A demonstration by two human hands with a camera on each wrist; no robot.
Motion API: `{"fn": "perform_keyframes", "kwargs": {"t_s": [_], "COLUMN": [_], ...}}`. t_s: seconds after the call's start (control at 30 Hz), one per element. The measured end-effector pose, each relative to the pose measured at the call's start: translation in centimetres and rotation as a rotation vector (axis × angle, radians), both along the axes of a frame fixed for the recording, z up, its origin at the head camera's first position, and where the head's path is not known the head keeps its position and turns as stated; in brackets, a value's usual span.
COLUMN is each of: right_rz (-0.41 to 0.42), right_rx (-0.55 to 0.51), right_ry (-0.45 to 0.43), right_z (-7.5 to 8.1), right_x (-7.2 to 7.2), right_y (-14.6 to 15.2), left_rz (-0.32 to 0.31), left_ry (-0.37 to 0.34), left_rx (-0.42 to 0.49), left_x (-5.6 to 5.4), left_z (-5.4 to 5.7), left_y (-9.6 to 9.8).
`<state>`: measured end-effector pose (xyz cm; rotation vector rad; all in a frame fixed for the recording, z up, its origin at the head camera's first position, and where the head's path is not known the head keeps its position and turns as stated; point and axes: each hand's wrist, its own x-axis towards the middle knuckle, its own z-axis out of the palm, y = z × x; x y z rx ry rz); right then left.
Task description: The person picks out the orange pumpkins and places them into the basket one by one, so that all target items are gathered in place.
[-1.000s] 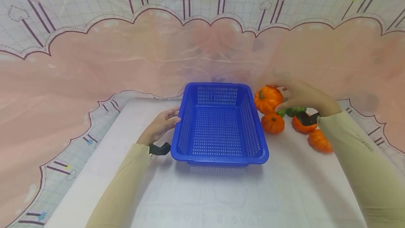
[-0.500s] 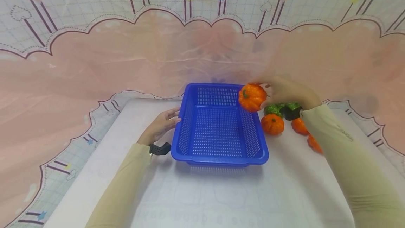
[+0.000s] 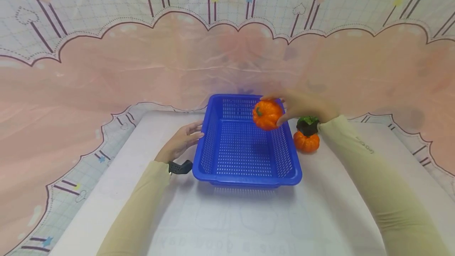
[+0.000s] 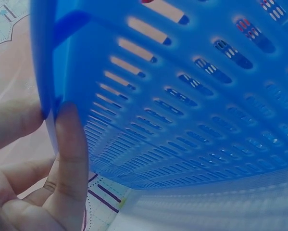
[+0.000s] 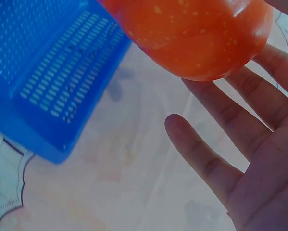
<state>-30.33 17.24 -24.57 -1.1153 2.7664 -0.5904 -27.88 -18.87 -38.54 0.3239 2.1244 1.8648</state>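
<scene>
My right hand (image 3: 302, 104) grips an orange toy pumpkin (image 3: 267, 114) with a short green stem and holds it over the right part of a blue plastic basket (image 3: 247, 180). Close up in the right wrist view, the fingers (image 5: 230, 115) reach to the underside of the pumpkin (image 5: 201, 43), with one finger standing free. On the other side, my left hand (image 3: 182, 139) holds the basket's left rim. Its fingers (image 4: 70, 144) lie on either side of the lip in the left wrist view. Inside the basket, the slotted floor shows bare.
A small orange pumpkin (image 3: 306, 142) stands just right of the basket. Behind it, a green vegetable (image 3: 307, 120) is partly covered by the black wrist strap. The white table (image 3: 220, 220) meets a patterned cloth (image 3: 142, 74) at the back.
My right hand has lifted the large pumpkin from the table and carried it left over the basket. The right sleeve now covers the pumpkins at far right. The left hand stays at the rim.
</scene>
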Motion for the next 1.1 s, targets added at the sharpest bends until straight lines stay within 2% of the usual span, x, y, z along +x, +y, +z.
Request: {"fn": "perform_keyframes", "kwargs": {"t_s": [0.37,0.7,1.1], "right_rz": [0.007,0.055,0.103], "right_rx": [0.076,0.034,0.036], "right_ry": [-0.045,-0.153,-0.193], "right_z": [-1.5,-3.2,-5.5], "right_x": [-1.0,-1.5,-1.4], "right_y": [-2.8,-5.0,-7.1], "left_rz": [0.001,-0.007,-0.008], "left_ry": [-0.006,0.003,0.009], "left_rx": [-0.001,-0.006,-0.006], "left_x": [-0.1,-0.2,-0.1], "left_z": [-0.2,-0.3,-0.3], "left_y": [0.0,-0.2,-0.2]}}
